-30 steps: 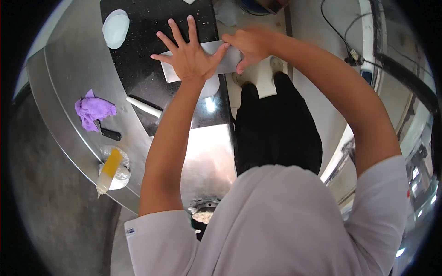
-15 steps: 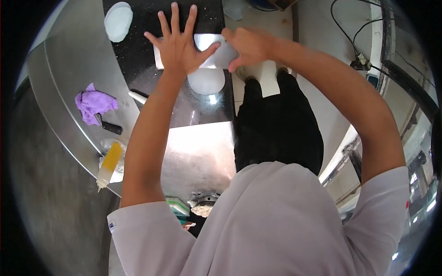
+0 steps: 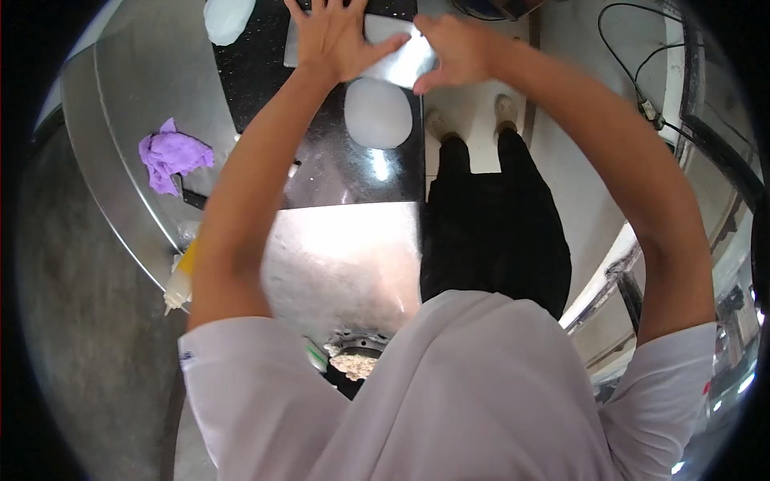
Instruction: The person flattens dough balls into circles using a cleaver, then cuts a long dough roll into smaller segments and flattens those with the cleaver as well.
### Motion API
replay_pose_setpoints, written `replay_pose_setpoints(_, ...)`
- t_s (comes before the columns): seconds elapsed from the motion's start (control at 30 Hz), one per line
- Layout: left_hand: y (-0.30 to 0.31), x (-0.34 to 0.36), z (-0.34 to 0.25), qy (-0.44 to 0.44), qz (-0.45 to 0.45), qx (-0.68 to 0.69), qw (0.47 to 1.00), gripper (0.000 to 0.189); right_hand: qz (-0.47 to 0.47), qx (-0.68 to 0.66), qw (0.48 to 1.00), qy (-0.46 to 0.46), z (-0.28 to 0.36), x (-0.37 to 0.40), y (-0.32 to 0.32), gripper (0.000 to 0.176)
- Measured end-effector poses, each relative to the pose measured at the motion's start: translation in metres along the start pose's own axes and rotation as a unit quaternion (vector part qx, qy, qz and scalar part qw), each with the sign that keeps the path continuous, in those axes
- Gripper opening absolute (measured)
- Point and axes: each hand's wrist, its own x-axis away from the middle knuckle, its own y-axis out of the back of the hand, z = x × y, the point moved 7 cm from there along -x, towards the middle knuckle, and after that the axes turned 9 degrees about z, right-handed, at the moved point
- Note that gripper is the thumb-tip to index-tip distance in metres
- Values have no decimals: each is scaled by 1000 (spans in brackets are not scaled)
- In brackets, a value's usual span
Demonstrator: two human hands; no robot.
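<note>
A flat rectangular metal plate (image 3: 377, 32) lies across the far part of the black speckled counter (image 3: 255, 88). My left hand (image 3: 333, 38) rests on it with the palm down and the fingers spread; the fingertips run to the top edge of the view. My right hand (image 3: 453, 50) grips the plate's right end between thumb and fingers. Just on my side of the plate is a thin, round, whitish sheet of dough (image 3: 378, 114). A second pale dough round (image 3: 228, 19) sits at the far left. Whatever lies beneath the plate is hidden.
On the steel surface at left lie a purple cloth (image 3: 175, 154), a dark-handled tool (image 3: 191, 197) and a yellow squeeze bottle (image 3: 181, 280), partly behind my left arm. A shiny metal surface (image 3: 345, 256) is nearer me, with a burner-like opening (image 3: 357, 351) below it.
The view has shifted, so the counter sits higher and slightly right. The plate is tilted more, its right end lower, and more of the near dough round shows. Both hands remain on the plate.
</note>
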Motion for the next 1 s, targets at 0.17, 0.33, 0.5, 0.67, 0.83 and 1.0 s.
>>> replay_pose_setpoints(0.17, -16, 14, -9, 0, 13, -28, 1000, 113, 45, -17, 997, -59, 16, 18, -13, 90)
replay_pose_setpoints(0.33, 19, -12, 26, 73, -90, -66, 991, 111, -86, 13, 996, -12, 4, -36, 48, 72)
replay_pose_setpoints(0.5, 5, 43, 16, -181, -58, 2, 982, 93, -192, -181, 963, -62, -14, -11, 34, 71)
replay_pose_setpoints(0.67, -11, 100, -34, -315, 120, -60, 940, 75, -37, -337, 922, -187, 57, 174, -131, 75)
replay_pose_setpoints(0.83, -20, 76, -48, -312, 178, -53, 932, 57, -6, -368, 897, -244, 72, 266, -144, 57)
replay_pose_setpoints(1.0, -11, 60, -53, -300, 192, -61, 932, 31, -123, -237, 935, -233, 31, 237, -58, 51)
